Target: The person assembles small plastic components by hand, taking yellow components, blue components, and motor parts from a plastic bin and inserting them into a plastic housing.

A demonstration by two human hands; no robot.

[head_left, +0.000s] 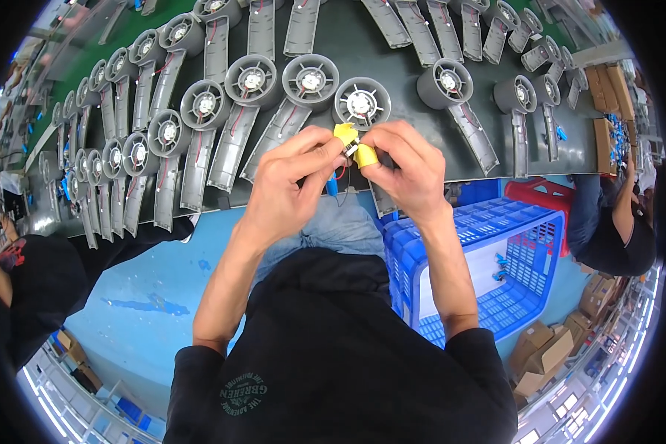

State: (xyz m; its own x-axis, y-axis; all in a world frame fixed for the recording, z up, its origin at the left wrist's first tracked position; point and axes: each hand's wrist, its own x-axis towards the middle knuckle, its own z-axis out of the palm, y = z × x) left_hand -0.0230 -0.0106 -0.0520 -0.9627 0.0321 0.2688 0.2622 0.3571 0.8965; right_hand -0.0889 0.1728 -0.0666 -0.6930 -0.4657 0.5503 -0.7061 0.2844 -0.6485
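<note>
My left hand (296, 172) is closed, its fingertips pinching a small dark-and-white part (350, 148), partly hidden by the fingers. Against it, my closed right hand (407, 166) grips a roll of yellow tape (365, 155). A crumpled yellow strip of tape (345, 133) sticks up between the two hands. Below the fingers hangs a blue cylindrical part (332, 186), with thin red and dark wires beside it. Just beyond my hands lies a grey fan housing (362, 102) with a white hub; my right hand covers part of its handle.
Rows of similar grey housings (311, 80) cover the dark table (392, 70). A blue plastic crate (403, 259) stands at my right, with a red stool (544, 194) behind it. Other people sit on both sides; cardboard boxes (544, 355) lie at the lower right.
</note>
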